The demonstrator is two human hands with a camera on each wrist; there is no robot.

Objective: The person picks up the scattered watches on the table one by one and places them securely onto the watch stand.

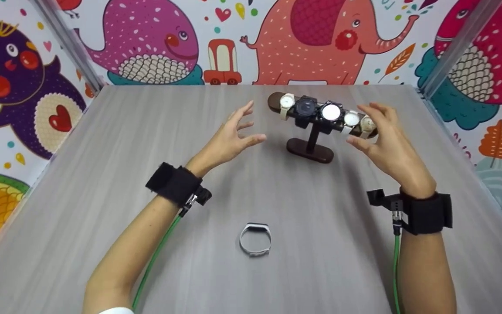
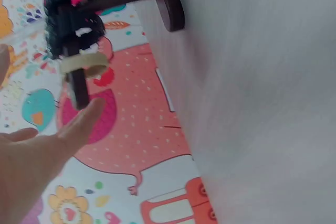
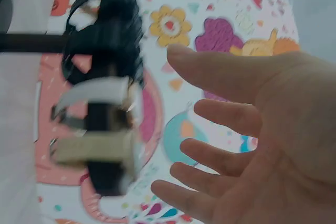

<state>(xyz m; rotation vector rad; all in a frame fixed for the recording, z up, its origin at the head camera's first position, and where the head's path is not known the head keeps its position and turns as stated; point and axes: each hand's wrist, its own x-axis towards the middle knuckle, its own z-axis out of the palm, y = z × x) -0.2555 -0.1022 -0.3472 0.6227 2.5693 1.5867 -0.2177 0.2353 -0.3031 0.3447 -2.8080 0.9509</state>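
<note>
A dark brown watch stand point(image 1: 310, 150) holds a row of several watches on its bar. A white watch point(image 1: 287, 101) sits at the bar's left end, two black watches, one of them this dark-faced watch point(image 1: 306, 106), near the middle, then a white-strapped watch point(image 1: 351, 118) and a cream watch point(image 1: 367, 124) at the right. My left hand point(image 1: 230, 138) is held left of the stand, fingers spread apart and holding nothing. By the bar's right end, my right hand point(image 1: 388, 146) has its thumb and fingers parted; the right wrist view shows a gap between them and the watches.
On the grey table point(image 1: 181, 270), nearer to me, lies a white-banded smartwatch point(image 1: 256, 252), its strap forming a loop. Behind the stand rises a wall with cartoon animals point(image 1: 303, 65), and printed panels flank both sides. Green cables point(image 1: 155, 257) run from the black wrist straps.
</note>
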